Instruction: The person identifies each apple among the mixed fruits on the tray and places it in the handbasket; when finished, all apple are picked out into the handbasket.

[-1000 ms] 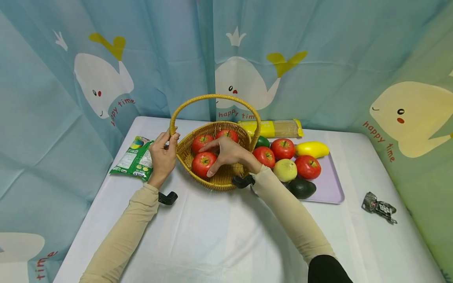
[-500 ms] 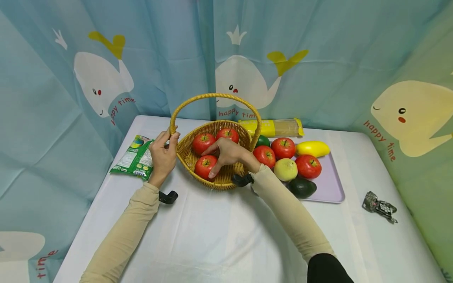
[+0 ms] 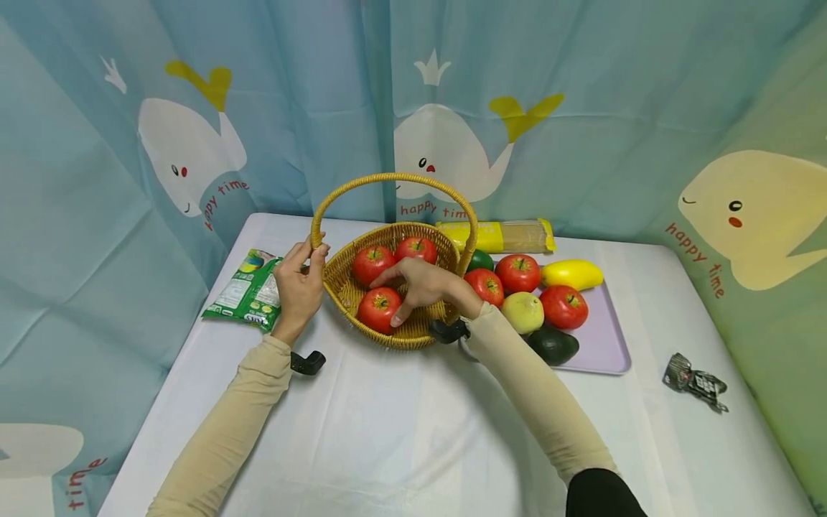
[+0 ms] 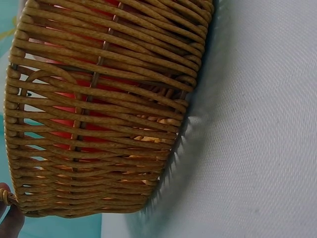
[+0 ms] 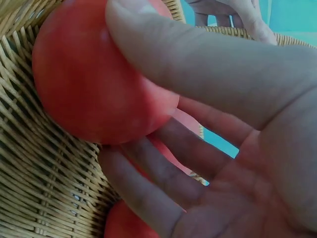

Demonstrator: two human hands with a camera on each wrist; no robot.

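A yellow wicker basket with a tall arched handle stands on the table and has three red apples in it. My left hand pinches the basket's left edge at the foot of the handle; in the left wrist view only its fingertips show. Inside the basket, my right hand grips the front apple. Seen from the right wrist, the thumb lies over this apple and the fingers curl beneath it. Behind it sit the back left apple and the back right apple.
Right of the basket, a lilac tray bears several fruits, among them a yellow mango-like fruit and a dark avocado. A yellow noodle pack lies behind, a green snack bag at left, a black wrapper at right.
The front apple has shifted slightly right and toward the front of the basket, together with my right hand. My left hand keeps its place on the basket.
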